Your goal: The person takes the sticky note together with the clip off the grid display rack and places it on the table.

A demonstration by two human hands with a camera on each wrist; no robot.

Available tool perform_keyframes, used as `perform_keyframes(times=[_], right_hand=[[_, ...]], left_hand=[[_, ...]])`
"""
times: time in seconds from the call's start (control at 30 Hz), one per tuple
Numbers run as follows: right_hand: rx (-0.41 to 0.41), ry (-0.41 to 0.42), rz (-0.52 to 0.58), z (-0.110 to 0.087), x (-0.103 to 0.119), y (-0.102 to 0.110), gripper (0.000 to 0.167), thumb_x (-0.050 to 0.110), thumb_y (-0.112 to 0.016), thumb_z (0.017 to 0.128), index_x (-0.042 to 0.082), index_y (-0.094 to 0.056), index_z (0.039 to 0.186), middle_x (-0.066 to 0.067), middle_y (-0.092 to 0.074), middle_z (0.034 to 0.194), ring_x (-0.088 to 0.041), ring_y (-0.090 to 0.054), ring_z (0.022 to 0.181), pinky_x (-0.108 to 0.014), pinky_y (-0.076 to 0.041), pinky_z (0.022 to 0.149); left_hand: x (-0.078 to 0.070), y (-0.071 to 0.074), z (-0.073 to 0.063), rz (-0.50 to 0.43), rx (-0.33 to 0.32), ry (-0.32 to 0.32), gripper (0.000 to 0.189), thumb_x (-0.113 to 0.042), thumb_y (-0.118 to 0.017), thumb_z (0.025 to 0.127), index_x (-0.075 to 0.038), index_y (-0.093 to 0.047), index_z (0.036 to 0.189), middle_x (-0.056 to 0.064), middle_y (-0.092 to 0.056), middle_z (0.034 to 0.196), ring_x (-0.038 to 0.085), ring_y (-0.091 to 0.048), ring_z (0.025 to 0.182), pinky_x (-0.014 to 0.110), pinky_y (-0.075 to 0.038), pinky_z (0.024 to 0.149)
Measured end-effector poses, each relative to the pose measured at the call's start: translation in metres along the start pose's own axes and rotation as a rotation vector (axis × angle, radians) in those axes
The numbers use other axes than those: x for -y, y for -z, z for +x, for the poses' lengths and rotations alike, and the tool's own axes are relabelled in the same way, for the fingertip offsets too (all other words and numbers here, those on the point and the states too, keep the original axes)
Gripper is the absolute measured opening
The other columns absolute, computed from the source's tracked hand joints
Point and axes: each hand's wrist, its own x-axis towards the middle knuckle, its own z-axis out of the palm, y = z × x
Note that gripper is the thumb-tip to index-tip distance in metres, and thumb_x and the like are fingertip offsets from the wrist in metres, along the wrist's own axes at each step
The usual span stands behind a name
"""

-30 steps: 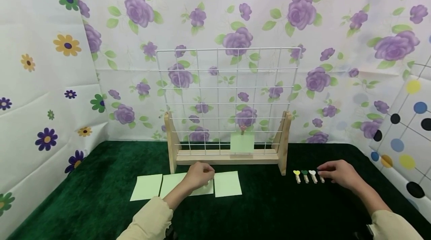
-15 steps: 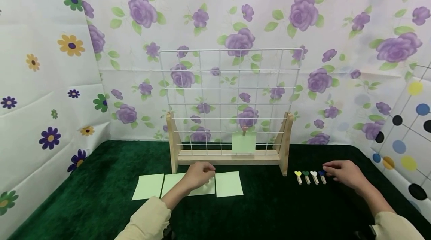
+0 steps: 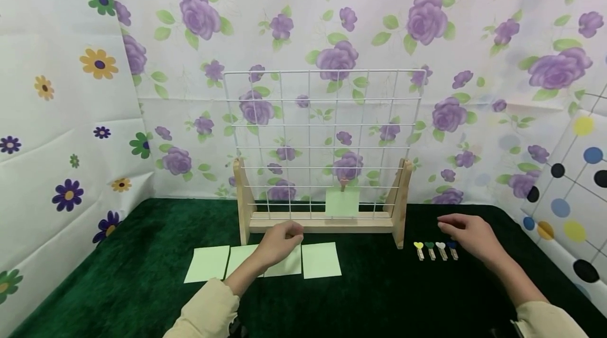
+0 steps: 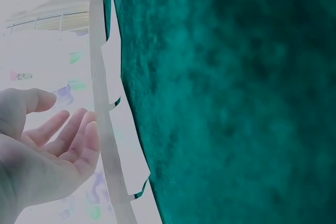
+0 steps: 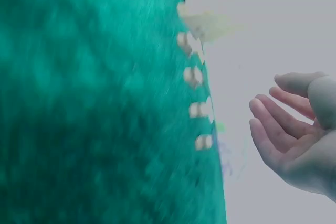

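Observation:
My left hand [image 3: 280, 244] hovers just above a row of several pale green paper squares [image 3: 321, 260]. In the left wrist view its fingers [image 4: 71, 137] are loosely bent, with nothing between them and the thumb. My right hand [image 3: 474, 235] is in the air above and right of several small wooden clothespins with heart tops. They run from a yellow-heart clothespin [image 3: 419, 251] to a blue-heart clothespin [image 3: 453, 251]. The right wrist view shows its fingers [image 5: 278, 124] relaxed and holding nothing. A pink-heart clothespin [image 3: 343, 184] fastens another paper square [image 3: 342, 202] to the white wire grid [image 3: 309, 125].
The grid stands in a wooden base [image 3: 320, 224] with two uprights, behind the papers. A dark green cloth [image 3: 374, 296] covers the table. Flower-patterned sheets [image 3: 294, 16] hang behind and at the left; a dotted sheet [image 3: 574, 201] is at the right.
My right hand has moved off the blue-heart clothespin, first to the right, then up and left above the row. The left hand has risen slightly over the papers.

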Motion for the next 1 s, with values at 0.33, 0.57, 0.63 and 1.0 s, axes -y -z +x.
perform_keyframes(times=[0.33, 0.57, 0.63, 1.0], right_hand=[[0.027, 0.06, 0.117, 0.002, 0.05, -0.01, 0.044, 0.026, -0.059, 0.098, -0.006, -0.056, 0.127, -0.023, -0.064, 0.116, -0.034, -0.063, 0.099, -0.038, -0.055, 0.074], [0.029, 0.085, 0.147, 0.007, 0.075, -0.018, 0.045, 0.024, -0.059, 0.098, -0.007, -0.054, 0.129, -0.023, -0.063, 0.117, -0.033, -0.063, 0.101, -0.034, -0.055, 0.072], [0.033, 0.086, 0.166, 0.009, 0.08, -0.02, 0.043, 0.022, -0.06, 0.098, -0.008, -0.055, 0.128, -0.023, -0.063, 0.117, -0.032, -0.063, 0.101, -0.033, -0.055, 0.072], [0.02, 0.176, 0.137, 0.02, 0.1, -0.032, 0.034, 0.023, -0.062, 0.096, -0.002, -0.063, 0.12, -0.015, -0.067, 0.11, -0.028, -0.063, 0.098, -0.041, -0.052, 0.078]], left_hand=[[-0.013, -0.003, 0.003, -0.034, -0.032, -0.032, 0.028, -0.012, -0.056, 0.097, 0.002, -0.06, 0.122, 0.013, -0.063, 0.115, 0.032, -0.059, 0.108, 0.049, -0.048, 0.089], [-0.024, -0.009, 0.009, -0.06, -0.056, -0.029, 0.029, -0.012, -0.056, 0.097, 0.001, -0.06, 0.122, 0.013, -0.062, 0.116, 0.031, -0.059, 0.107, 0.046, -0.05, 0.085], [-0.026, -0.011, 0.011, -0.071, -0.053, -0.026, 0.03, -0.013, -0.056, 0.097, 0.001, -0.059, 0.124, 0.013, -0.061, 0.118, 0.031, -0.058, 0.107, 0.045, -0.05, 0.085], [-0.04, -0.01, 0.025, -0.152, -0.076, -0.015, 0.035, -0.013, -0.056, 0.096, -0.001, -0.054, 0.129, 0.015, -0.06, 0.12, 0.032, -0.055, 0.11, 0.045, -0.049, 0.086]])
